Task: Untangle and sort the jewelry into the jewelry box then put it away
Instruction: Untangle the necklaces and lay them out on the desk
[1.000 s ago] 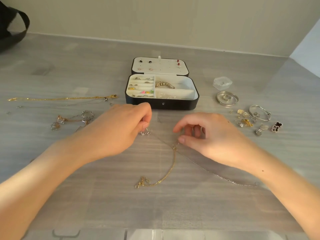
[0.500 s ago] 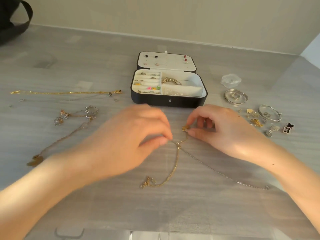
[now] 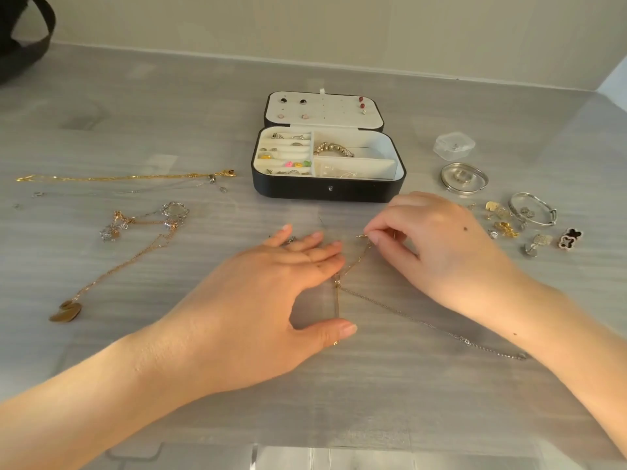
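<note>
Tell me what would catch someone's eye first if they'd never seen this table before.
Two bare hands meet at the centre: the left hand lies flat with fingers spread, pinning a gold chain, while the right hand pinches that chain's upper end. Just behind them sits an open black jewelry box with white compartments holding rings and a beaded bracelet. Loose necklaces sprawl to the left, and bangles and earrings cluster to the right.

A grey wood-grain table (image 3: 142,385) meets a beige wall (image 3: 339,32), with a black strap (image 3: 32,32) lying at the far left corner.
</note>
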`<state>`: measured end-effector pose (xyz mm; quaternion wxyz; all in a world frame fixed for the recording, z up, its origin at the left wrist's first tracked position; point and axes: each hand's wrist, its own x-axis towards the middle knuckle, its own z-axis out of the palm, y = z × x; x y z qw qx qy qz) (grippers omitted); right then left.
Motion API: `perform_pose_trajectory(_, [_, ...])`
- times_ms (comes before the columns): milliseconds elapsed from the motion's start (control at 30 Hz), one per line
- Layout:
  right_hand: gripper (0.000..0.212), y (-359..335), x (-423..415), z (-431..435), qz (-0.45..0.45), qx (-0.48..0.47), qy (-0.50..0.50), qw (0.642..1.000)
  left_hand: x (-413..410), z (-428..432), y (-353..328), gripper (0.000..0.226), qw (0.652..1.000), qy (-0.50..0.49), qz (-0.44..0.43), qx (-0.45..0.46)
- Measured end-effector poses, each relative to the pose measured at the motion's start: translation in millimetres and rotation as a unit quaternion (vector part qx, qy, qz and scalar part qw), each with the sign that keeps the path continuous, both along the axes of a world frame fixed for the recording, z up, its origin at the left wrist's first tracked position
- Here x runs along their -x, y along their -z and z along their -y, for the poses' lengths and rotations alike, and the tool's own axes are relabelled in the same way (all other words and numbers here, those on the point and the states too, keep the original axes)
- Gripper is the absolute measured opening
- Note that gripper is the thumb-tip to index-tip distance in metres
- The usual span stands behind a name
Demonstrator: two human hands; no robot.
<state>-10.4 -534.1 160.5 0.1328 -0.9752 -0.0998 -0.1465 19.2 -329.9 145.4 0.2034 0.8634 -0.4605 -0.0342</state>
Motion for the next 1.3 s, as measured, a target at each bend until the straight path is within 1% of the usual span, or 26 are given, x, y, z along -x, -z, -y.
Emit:
perform_pose_trajectory(167, [0.017, -2.0, 1.1, -0.1, 0.011, -0.032, 0.016, 0.999, 0.7, -1.0, -1.5, 0.081, 1.000, 0.000, -0.014, -0.017])
perform_pose_trajectory(267, [0.016, -7.5, 4.4, -0.8, -0.003, -0.083, 0.031, 0.996, 0.5, -1.7, -2.0, 0.082, 1.000, 0.000, -0.015, -0.025])
perform_pose_trajectory(333, [0.013, -12.3, 8.5, -2.7, -0.012, -0.136, 0.033, 0.990, 0.2, -1.7, -2.8, 0.083, 0.999, -0.001, -0.015, -0.033])
perform_pose_trajectory(400, [0.018, -17.7, 12.3, -4.9, -0.029, -0.211, 0.039, 0.976, 0.2, -1.6, -3.6, 0.084, 0.999, -0.002, -0.010, -0.042])
perform_pose_trajectory(467, [0.019, -23.3, 13.5, -7.0, -0.051, -0.281, 0.040, 0.958, 0.0, -1.4, -4.0, 0.084, 0.999, -0.003, -0.010, -0.045])
perform_pose_trajectory(533, [0.020, -26.9, 13.4, -9.4, -0.069, -0.331, 0.035, 0.941, -0.2, -1.0, -4.1, 0.086, 0.999, -0.003, -0.014, -0.044])
perform_pose_trajectory(600, [0.021, -28.1, 13.6, -11.5, -0.084, -0.359, 0.029, 0.929, 0.0, -0.7, -4.7, 0.087, 0.999, -0.003, -0.016, -0.044])
perform_pose_trajectory(833, [0.021, -33.9, 15.1, -20.4, -0.122, -0.419, -0.004, 0.900, -1.1, 0.4, -6.4, 0.092, 0.999, 0.002, -0.026, -0.036])
perform_pose_trajectory(933, [0.020, -39.5, 17.9, -26.5, -0.125, -0.428, -0.022, 0.895, -0.8, 0.1, -8.7, 0.086, 0.998, -0.005, -0.052, -0.033])
perform_pose_trajectory(1000, [0.019, -42.2, 19.2, -28.9, -0.117, -0.425, -0.024, 0.897, -0.8, 0.4, -7.9, 0.087, 0.998, -0.003, -0.052, -0.028])
perform_pose_trajectory(1133, [0.016, -42.5, 17.3, -32.5, -0.124, -0.400, 0.000, 0.908, -1.7, 0.5, -6.3, 0.095, 0.999, -0.008, -0.042, -0.028])
perform_pose_trajectory(1200, [0.018, -41.0, 14.1, -34.2, -0.132, -0.389, 0.020, 0.911, -3.2, 0.1, -5.4, 0.104, 1.000, -0.010, -0.023, -0.018])
perform_pose_trajectory(1233, [0.018, -40.3, 11.9, -34.6, -0.135, -0.389, 0.031, 0.911, -4.2, -0.4, -4.9, 0.108, 1.000, -0.010, -0.012, -0.014])
perform_pose_trajectory(1300, [0.019, -40.5, 7.7, -35.5, -0.140, -0.408, 0.047, 0.901, -5.1, -1.6, -5.2, 0.108, 1.000, -0.007, -0.004, -0.005])
